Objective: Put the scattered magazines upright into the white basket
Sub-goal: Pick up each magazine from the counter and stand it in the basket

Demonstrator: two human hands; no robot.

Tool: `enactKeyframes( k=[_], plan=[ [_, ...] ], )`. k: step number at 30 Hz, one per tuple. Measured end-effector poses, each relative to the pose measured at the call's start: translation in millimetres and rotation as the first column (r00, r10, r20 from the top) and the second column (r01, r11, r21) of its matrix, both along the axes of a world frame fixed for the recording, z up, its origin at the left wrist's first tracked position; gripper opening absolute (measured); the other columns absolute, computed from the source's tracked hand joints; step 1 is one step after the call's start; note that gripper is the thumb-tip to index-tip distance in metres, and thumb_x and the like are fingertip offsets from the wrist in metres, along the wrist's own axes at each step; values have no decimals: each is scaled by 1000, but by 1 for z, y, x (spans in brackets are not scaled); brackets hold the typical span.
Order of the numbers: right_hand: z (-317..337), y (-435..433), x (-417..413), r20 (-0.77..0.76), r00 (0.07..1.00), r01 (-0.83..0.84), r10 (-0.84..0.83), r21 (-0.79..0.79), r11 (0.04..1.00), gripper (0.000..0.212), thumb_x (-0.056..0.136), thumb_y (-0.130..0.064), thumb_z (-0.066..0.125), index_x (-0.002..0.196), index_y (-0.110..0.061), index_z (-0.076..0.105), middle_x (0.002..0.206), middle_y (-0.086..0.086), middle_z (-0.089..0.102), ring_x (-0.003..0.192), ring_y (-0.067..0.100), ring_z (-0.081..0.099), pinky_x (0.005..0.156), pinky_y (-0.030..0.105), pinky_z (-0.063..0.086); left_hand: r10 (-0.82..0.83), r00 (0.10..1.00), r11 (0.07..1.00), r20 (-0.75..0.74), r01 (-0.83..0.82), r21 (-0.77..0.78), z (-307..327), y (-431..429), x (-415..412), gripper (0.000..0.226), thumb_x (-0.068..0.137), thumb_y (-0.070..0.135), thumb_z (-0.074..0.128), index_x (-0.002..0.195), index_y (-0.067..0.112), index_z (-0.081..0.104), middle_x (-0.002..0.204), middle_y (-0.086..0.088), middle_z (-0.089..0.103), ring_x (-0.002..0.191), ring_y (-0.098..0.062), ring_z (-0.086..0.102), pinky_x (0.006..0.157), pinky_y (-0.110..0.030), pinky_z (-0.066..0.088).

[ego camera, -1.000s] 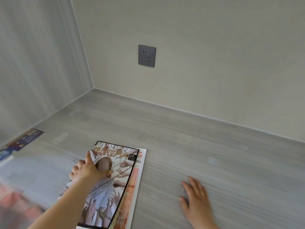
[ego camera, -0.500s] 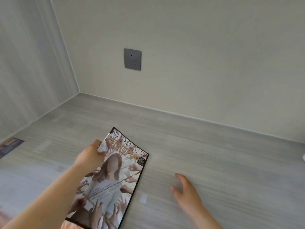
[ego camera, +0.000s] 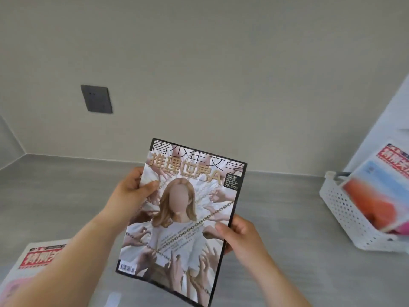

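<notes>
A magazine with a black-edged cover showing a long-haired figure, chains and many hands [ego camera: 186, 209] is held up off the grey desk, cover toward me. My left hand [ego camera: 132, 191] grips its upper left edge, thumb on the cover. My right hand [ego camera: 239, 233] grips its right edge lower down. At the right edge stands the white perforated basket [ego camera: 347, 216], with a red-titled, orange-and-blue magazine [ego camera: 380, 196] leaning upright in it. Another red-titled magazine [ego camera: 37, 262] lies flat on the desk at the lower left, partly behind my left forearm.
The grey desk [ego camera: 276, 196] sits in a corner, closed by a beige back wall with a dark socket plate [ego camera: 96, 99] and a side panel on the left. A white panel [ego camera: 385, 120] rises behind the basket on the right.
The magazine has been lifted off the desk and tilted up. My right hand left the desk surface and took its right edge. The view swung right, bringing the basket into sight.
</notes>
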State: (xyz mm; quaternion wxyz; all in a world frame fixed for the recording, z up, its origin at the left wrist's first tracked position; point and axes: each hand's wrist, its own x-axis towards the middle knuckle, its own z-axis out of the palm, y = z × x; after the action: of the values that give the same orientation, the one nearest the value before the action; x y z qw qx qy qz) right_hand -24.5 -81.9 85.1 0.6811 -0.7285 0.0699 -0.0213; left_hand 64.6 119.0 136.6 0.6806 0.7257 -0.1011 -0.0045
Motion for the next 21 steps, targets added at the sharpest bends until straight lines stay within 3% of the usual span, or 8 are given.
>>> enactKeyframes(
  k=[3,5,8,13,14,16,18,21],
  plan=[
    [9,-48,-11,76,987,141,-139,-20,990,27,86,-1,52,77,-25,62,54,-15,70,61,1,68,40,12,45,-77,997,997,10,77,24,3,-59,8,29,85,-9,48,72,17,54,40,9,62,37,2,53,43,-8,44],
    [13,-84,-18,112,966,235,-232,-16,972,29,84,3,52,75,-22,64,54,-12,70,59,4,69,49,9,48,-145,989,985,16,143,99,2,-101,11,31,83,-11,49,73,17,54,44,7,65,46,-2,60,51,-11,49],
    [16,-139,-34,132,930,353,-344,-55,934,31,84,4,53,72,-22,65,52,-10,70,57,6,69,54,8,47,-220,975,946,26,207,249,-4,-167,16,31,81,-9,52,73,22,52,63,-1,65,70,-23,61,70,-32,48],
    [19,-218,-56,189,879,472,-438,-223,853,39,84,-5,56,56,-33,60,50,-22,66,54,-5,62,50,7,40,-272,957,918,101,226,326,2,-279,22,29,80,-5,56,72,21,47,69,7,58,64,-8,55,51,-6,43],
    [20,-232,-58,209,864,501,-459,-259,826,33,83,-8,58,58,-29,62,55,-17,69,57,-1,63,53,10,42,-265,957,925,121,216,314,5,-301,21,27,80,-6,56,75,18,46,68,9,55,62,-3,52,48,-1,40],
    [23,-260,-59,260,813,580,-521,-284,763,16,81,-12,61,66,-8,63,69,9,73,60,13,63,58,28,47,-259,955,935,143,211,285,11,-344,21,22,80,-7,55,82,13,45,68,10,53,62,-1,49,47,4,37],
    [26,-287,-60,310,759,648,-573,-275,710,20,81,-14,62,67,-1,57,67,20,67,51,16,53,54,31,41,-295,944,938,145,258,231,16,-382,22,22,81,-7,53,78,14,45,71,6,54,66,-8,52,49,2,39],
    [31,-321,-61,349,694,718,-629,-277,639,24,81,-17,61,62,-5,53,42,0,49,44,11,36,49,25,31,-356,920,929,166,329,166,28,-428,25,34,82,-10,50,68,20,40,73,4,54,67,-8,53,50,1,41]
  ],
)
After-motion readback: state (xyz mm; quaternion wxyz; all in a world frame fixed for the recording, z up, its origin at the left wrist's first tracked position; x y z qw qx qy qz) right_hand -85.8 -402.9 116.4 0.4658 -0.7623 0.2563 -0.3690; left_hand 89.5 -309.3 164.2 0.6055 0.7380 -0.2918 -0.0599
